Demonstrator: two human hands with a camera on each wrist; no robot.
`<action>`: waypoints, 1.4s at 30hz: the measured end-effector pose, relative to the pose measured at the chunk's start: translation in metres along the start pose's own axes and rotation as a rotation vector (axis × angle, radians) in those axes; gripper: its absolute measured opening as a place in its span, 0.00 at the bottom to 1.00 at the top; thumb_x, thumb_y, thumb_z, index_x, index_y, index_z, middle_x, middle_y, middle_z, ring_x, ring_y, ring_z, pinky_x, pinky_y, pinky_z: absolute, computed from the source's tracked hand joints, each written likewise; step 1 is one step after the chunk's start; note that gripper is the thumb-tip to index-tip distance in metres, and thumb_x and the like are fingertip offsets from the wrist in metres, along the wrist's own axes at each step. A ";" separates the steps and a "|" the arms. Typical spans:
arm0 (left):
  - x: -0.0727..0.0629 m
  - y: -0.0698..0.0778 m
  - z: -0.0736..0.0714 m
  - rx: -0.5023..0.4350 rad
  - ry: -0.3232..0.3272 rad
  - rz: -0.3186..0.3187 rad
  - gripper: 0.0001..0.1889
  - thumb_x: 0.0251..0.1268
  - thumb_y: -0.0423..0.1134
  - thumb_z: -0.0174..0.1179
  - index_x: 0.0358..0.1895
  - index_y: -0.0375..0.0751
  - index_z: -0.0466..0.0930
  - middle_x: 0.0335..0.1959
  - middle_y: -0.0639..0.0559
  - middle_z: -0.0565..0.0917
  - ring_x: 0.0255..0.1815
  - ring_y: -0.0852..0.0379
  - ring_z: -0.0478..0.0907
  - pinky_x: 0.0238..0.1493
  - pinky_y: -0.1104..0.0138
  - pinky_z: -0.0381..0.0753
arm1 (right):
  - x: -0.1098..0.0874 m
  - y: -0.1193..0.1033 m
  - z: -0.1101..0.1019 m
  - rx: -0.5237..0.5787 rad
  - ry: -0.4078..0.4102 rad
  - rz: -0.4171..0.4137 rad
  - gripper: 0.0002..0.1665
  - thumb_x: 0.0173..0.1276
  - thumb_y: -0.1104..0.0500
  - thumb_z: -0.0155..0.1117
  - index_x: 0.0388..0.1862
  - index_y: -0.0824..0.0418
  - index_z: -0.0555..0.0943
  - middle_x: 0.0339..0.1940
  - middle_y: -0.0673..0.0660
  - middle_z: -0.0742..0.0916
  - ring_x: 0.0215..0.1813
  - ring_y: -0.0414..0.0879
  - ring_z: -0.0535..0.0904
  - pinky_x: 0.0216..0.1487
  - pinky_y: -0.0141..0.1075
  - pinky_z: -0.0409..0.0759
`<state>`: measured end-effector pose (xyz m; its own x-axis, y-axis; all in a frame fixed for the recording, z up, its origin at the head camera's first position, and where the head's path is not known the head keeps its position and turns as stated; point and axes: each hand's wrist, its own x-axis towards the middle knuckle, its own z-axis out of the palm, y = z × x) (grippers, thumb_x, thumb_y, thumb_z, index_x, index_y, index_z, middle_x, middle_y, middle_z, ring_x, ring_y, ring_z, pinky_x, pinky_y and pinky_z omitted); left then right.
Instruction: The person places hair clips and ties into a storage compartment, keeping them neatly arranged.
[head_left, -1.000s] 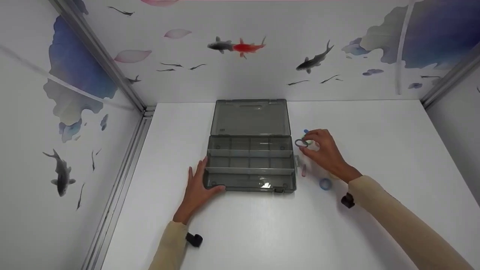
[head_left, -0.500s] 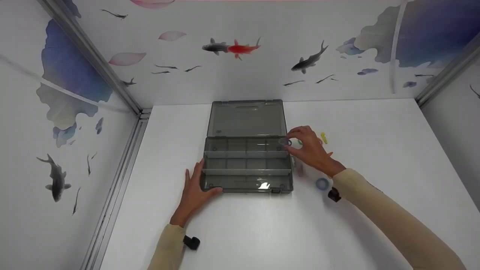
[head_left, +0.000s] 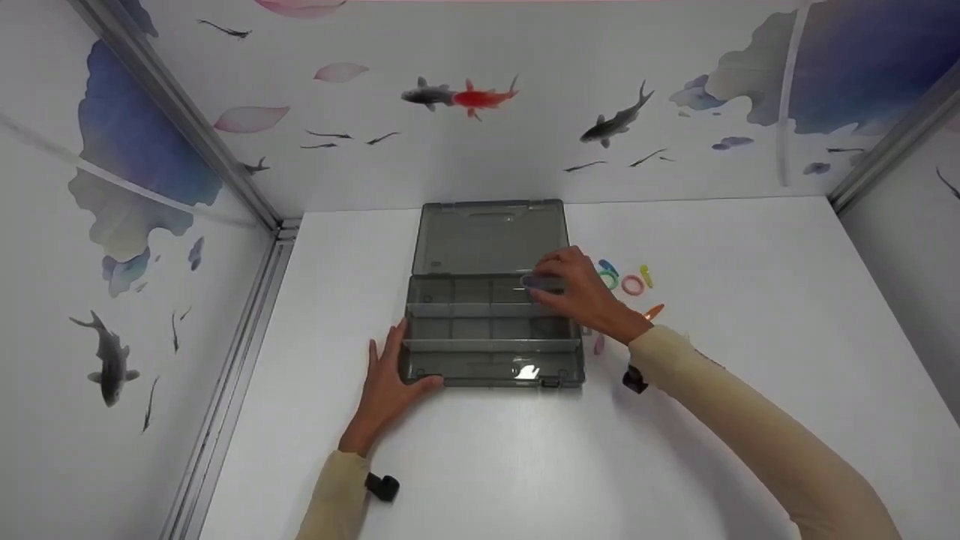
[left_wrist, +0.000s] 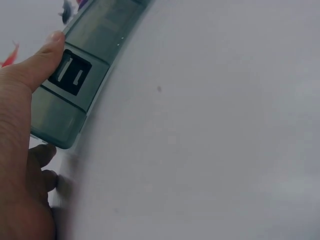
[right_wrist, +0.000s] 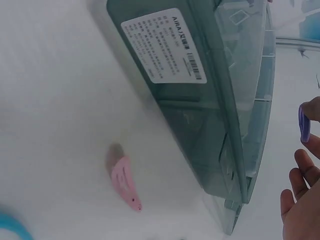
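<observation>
A grey translucent compartment box (head_left: 465, 366) stands on the table with its lid (head_left: 487, 244) flipped back. My left hand (head_left: 386, 394) grips its front left corner; in the left wrist view the thumb (left_wrist: 47, 52) presses on the front wall and the fingers reach round the side. Over the right part of the back row, my right hand (head_left: 589, 296) pinches a purple ring-shaped band (right_wrist: 304, 123) between thumb and fingertips. In the right wrist view the other fingers hang loosely below it, and a pink hair clip (right_wrist: 125, 184) lies beside the box.
Right of the box lie a green ring (head_left: 609, 280), a pink ring (head_left: 633, 285), a blue clip (head_left: 608, 267), a yellow clip (head_left: 646, 276) and an orange clip (head_left: 655, 311). A blue ring (right_wrist: 14, 227) shows at the right wrist view's edge. Walls border the table.
My right hand has moved left with the band, from beside the box to over its back row, uncovering the small rings and clips. The left hand keeps its grip on the corner.
</observation>
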<state>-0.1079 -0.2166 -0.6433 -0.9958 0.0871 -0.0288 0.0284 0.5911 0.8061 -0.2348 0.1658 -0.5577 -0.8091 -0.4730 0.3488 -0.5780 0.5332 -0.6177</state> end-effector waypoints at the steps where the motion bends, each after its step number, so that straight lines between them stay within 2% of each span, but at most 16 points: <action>1: 0.000 -0.001 0.000 0.001 0.001 0.000 0.66 0.59 0.68 0.80 0.93 0.60 0.45 0.93 0.43 0.48 0.90 0.26 0.25 0.83 0.24 0.43 | 0.002 -0.002 0.003 -0.013 -0.004 -0.021 0.17 0.73 0.59 0.81 0.54 0.68 0.90 0.60 0.66 0.85 0.63 0.63 0.77 0.66 0.60 0.76; 5: -0.001 -0.001 -0.001 0.001 0.006 0.001 0.66 0.59 0.68 0.80 0.93 0.60 0.46 0.93 0.42 0.48 0.90 0.26 0.25 0.83 0.24 0.43 | 0.012 -0.010 0.013 -0.059 -0.020 -0.090 0.17 0.72 0.59 0.81 0.52 0.68 0.89 0.58 0.67 0.86 0.61 0.64 0.79 0.66 0.61 0.76; 13: -0.001 0.000 -0.001 -0.007 0.006 0.011 0.66 0.58 0.70 0.79 0.93 0.59 0.46 0.93 0.41 0.48 0.90 0.26 0.26 0.83 0.25 0.42 | 0.027 -0.019 0.029 -0.086 -0.079 -0.139 0.15 0.73 0.59 0.80 0.52 0.67 0.90 0.58 0.65 0.87 0.60 0.63 0.81 0.65 0.61 0.79; 17: 0.000 0.002 -0.001 -0.018 0.006 0.003 0.67 0.58 0.69 0.80 0.93 0.57 0.46 0.93 0.41 0.48 0.91 0.28 0.26 0.85 0.28 0.41 | 0.032 -0.023 0.039 -0.081 -0.116 -0.142 0.14 0.75 0.58 0.79 0.52 0.67 0.90 0.59 0.65 0.87 0.62 0.62 0.81 0.66 0.60 0.79; 23: -0.001 0.002 -0.001 -0.014 0.001 -0.007 0.65 0.60 0.66 0.80 0.93 0.58 0.45 0.93 0.41 0.47 0.90 0.26 0.25 0.84 0.26 0.42 | 0.038 -0.032 0.048 -0.089 -0.150 -0.143 0.16 0.76 0.58 0.78 0.53 0.69 0.90 0.60 0.65 0.86 0.63 0.63 0.80 0.67 0.59 0.79; 29: 0.000 0.000 0.000 -0.006 -0.001 -0.001 0.65 0.60 0.67 0.80 0.93 0.60 0.45 0.93 0.41 0.47 0.90 0.25 0.26 0.83 0.25 0.43 | 0.049 -0.036 0.055 -0.113 -0.166 -0.143 0.15 0.77 0.58 0.77 0.55 0.67 0.89 0.61 0.64 0.86 0.64 0.61 0.80 0.69 0.58 0.78; 36: -0.001 -0.001 -0.001 -0.011 0.002 -0.004 0.65 0.60 0.67 0.80 0.93 0.62 0.45 0.93 0.42 0.48 0.90 0.25 0.25 0.82 0.24 0.44 | 0.058 -0.041 0.067 -0.188 -0.205 -0.180 0.15 0.77 0.56 0.77 0.54 0.66 0.90 0.60 0.64 0.86 0.63 0.62 0.80 0.68 0.60 0.78; 42: -0.002 0.001 0.000 -0.014 0.007 -0.004 0.64 0.60 0.67 0.80 0.93 0.63 0.46 0.93 0.43 0.47 0.90 0.26 0.25 0.83 0.24 0.44 | 0.063 -0.049 0.077 -0.200 -0.251 -0.157 0.14 0.78 0.57 0.76 0.55 0.65 0.90 0.62 0.64 0.85 0.66 0.61 0.79 0.72 0.60 0.76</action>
<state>-0.1057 -0.2164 -0.6429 -0.9965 0.0789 -0.0276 0.0233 0.5797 0.8145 -0.2493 0.0562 -0.5601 -0.6715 -0.7047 0.2289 -0.7229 0.5552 -0.4113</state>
